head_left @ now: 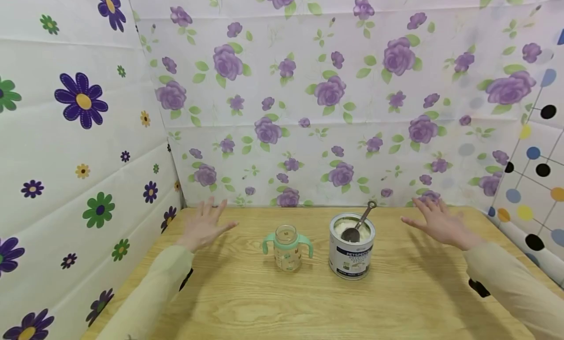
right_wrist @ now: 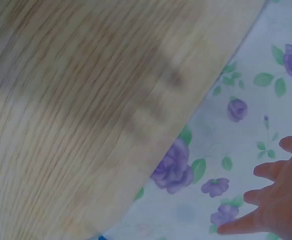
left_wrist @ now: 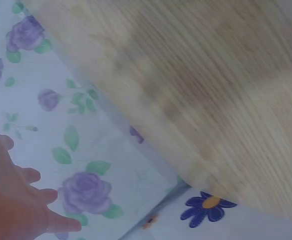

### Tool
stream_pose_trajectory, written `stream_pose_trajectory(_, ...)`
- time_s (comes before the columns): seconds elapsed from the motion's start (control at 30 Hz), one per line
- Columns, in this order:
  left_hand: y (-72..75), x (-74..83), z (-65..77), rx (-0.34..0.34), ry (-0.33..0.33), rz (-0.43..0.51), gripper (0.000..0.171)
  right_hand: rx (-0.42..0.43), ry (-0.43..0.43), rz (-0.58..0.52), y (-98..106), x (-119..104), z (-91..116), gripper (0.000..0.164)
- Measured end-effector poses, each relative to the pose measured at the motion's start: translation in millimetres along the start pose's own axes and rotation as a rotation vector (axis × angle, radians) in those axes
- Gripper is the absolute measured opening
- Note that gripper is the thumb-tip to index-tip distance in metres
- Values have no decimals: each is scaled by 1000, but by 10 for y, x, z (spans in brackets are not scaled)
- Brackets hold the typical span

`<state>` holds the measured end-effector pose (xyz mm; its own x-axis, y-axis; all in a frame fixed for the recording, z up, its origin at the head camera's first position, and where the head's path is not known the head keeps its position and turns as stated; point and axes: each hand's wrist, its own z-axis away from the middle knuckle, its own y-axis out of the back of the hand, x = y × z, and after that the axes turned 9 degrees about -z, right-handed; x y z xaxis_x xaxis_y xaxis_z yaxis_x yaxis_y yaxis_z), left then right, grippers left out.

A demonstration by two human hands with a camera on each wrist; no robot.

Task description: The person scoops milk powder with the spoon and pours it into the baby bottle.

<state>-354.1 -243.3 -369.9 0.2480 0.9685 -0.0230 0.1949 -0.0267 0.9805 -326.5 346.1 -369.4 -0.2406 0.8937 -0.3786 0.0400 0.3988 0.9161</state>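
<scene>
My left hand (head_left: 202,228) is held out above the table on the left, fingers spread and holding nothing. On the other side my right hand (head_left: 439,223) is raised the same way, its fingers apart. Between them stands a clear baby bottle (head_left: 288,254) with mint green handles, a printed body and an open top; it is the nearest thing to the left hand. Right of the bottle is an open milk powder can (head_left: 351,259), nearer the right hand. A dark scoop (head_left: 352,234) rests in its pale powder, handle leaning up over the rim. Neither hand touches either thing.
The wooden table (head_left: 264,306) carries both things near its middle. Floral sheets (head_left: 308,110) hang behind its far edge. Another patterned sheet (head_left: 79,149) closes off the left side, and a dotted one (head_left: 528,203) the right.
</scene>
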Motion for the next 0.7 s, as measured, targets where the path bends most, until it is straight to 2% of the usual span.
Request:
stream_pose_trajectory(0.2, 179, 283, -96, 42, -77, -11, 89, 21, 44, -77, 13, -134, -116, 85)
stream_pose_trajectory(0.4, 321, 613, -216, 51, -141, -24, 89, 4, 62, -203, 15, -295, -162, 83)
stream_pose_trajectory(0.57, 403, 906, -271, 80, -225, 47, 91, -4, 91, -379, 2, -422, -204, 79)
stream_pose_trajectory(0.7, 462, 1133, -307, 90, -305, 144, 94, -4, 95, -488, -23, -490, -236, 76)
